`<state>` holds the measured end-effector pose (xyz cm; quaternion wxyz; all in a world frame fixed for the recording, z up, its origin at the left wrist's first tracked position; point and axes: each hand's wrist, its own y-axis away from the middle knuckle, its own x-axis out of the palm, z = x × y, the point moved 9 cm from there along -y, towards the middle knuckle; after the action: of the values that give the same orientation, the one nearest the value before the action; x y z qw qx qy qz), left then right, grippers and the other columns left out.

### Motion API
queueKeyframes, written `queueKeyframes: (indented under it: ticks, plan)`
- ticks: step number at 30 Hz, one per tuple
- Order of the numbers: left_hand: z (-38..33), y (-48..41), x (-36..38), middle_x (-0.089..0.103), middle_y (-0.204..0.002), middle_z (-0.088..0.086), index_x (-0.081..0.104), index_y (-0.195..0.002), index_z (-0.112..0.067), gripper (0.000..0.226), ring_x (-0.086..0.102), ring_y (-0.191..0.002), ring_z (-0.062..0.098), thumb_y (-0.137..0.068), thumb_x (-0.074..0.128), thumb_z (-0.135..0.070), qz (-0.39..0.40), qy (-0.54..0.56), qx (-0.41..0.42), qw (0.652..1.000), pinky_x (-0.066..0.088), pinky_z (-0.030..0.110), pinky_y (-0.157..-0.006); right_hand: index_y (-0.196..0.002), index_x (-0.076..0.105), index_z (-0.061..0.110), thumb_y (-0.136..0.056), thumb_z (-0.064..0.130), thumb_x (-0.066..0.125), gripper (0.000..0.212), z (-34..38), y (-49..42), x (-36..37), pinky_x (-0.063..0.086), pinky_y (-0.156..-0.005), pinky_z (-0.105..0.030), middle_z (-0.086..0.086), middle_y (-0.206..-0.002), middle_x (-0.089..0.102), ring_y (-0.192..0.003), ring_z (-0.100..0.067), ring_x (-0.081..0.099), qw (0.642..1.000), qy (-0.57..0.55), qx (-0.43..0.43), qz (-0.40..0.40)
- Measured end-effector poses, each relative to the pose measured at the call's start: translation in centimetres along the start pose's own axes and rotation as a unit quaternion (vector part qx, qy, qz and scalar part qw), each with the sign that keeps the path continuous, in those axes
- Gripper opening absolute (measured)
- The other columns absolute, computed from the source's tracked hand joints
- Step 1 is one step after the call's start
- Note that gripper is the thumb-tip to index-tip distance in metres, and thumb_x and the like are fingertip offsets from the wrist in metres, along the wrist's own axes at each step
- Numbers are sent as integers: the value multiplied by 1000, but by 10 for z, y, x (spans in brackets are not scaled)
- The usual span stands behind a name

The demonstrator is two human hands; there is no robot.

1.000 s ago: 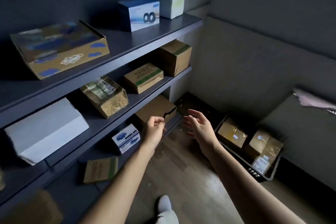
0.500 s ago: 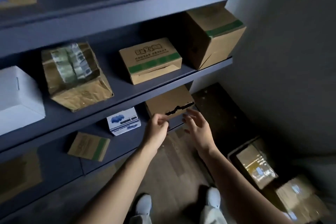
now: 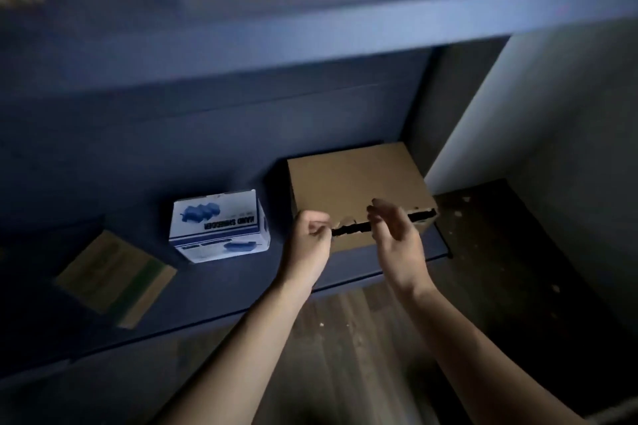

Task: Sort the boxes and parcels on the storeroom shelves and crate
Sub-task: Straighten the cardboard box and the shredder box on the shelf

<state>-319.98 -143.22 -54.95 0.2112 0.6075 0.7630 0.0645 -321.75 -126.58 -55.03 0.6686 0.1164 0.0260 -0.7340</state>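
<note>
Lower shelf [image 3: 241, 290]: two brown boxes [image 3: 355, 179] [image 3: 114, 272], one white box [image 3: 217, 221], plus two hands [image 3: 309, 243] [image 3: 398, 247].

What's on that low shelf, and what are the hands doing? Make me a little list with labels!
shelf: dark blue shelf, dimly lit
brown box: brown box at the shelf's right end, with a ragged tear along its front top edge
white and blue box: white and blue box left of the brown box, not touching it
flat parcel: flat parcel farther left, brown with a green stripe
left hand: left hand with fingers curled at the tear's left end; grip unclear
right hand: right hand with fingers relaxed, in front of the tear
</note>
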Motion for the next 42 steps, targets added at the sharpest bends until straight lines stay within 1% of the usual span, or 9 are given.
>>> queueKeyframes:
  ticks: [12, 18, 20, 23, 29, 33, 37, 39, 42]
  plan:
    - [71, -111, 13, 58, -93, -9, 56, -99, -22, 24, 60, -97, 18, -90, 45, -2, -33, -42, 136, 989, 52, 39, -90, -122, 59, 11, -98, 7, 47, 27, -92, -79, 53, 42, -85, -3, 1, -112, 64, -105, -5, 59, 990, 24, -140, -4]
    - [71, -117, 24, 60, -106, -1, 61, -103, -17, 24, 54, -89, 7, -87, 49, -3, -48, -150, 205, 966, 37, 6, -71, -116, 62, 10, -98, 9, 49, 22, -106, -86, 51, 44, -79, -5, 10, -100, 63, -88, 6, 61, 981, 80, -174, -13]
    - [75, -113, 26, 56, -108, -1, 61, -101, -18, 23, 56, -97, 11, -86, 51, -5, -45, -188, 219, 956, 42, 13, -81, -115, 63, 11, -97, 9, 51, 21, -108, -85, 47, 50, -80, -12, 6, -99, 65, -86, 6, 61, 974, 132, -182, -6]
    - [86, -108, 28, 51, -114, 3, 63, -104, -17, 21, 51, -113, 23, -87, 53, -8, -54, -249, 214, 943, 40, 30, -98, -114, 62, 13, -93, 13, 55, 22, -112, -78, 48, 52, -88, -38, -7, -106, 66, -99, -20, 62, 938, 271, -213, 28]
    - [99, -107, 41, 41, -128, 3, 60, -114, -19, 26, 35, -126, 24, -88, 62, -21, -35, -324, 202, 924, 32, 28, -103, -133, 54, 14, -91, 17, 52, 43, -131, -58, 65, 44, -87, -39, -13, -115, 60, -105, -32, 54, 816, 497, -286, 72]
    - [108, -103, 49, 29, -140, -2, 53, -122, -27, 44, 25, -131, 24, -81, 70, -31, -7, -426, 198, 883, 35, 40, -104, -131, 57, 13, -88, 4, 49, 44, -135, -48, 70, 45, -85, -45, -15, -114, 59, -102, -36, 55, 794, 516, -307, 102]
    - [119, -101, 41, 31, -143, -4, 49, -131, -34, 49, 27, -131, 24, -86, 66, -23, -1, -494, 246, 834, 38, 40, -101, -117, 64, 15, -87, 10, 54, 32, -127, -38, 62, 50, -77, -46, -9, -107, 59, -93, -33, 57, 789, 482, -362, 116]
    - [119, -101, 37, 35, -139, -5, 48, -133, -34, 49, 31, -128, 23, -89, 62, -16, -4, -500, 284, 818, 39, 40, -101, -120, 61, 17, -89, 18, 57, 32, -125, -49, 46, 49, -84, -46, -7, -114, 56, -100, -31, 55, 790, 492, -356, 85]
    - [125, -109, 28, 32, -141, -1, 48, -135, -30, 50, 31, -132, 24, -89, 66, -19, -13, -469, 267, 842, 38, 40, -105, -138, 45, 24, -91, 38, 59, 52, -136, -73, 23, 39, -105, -44, -3, -137, 44, -123, -26, 45, 802, 525, -270, 92]
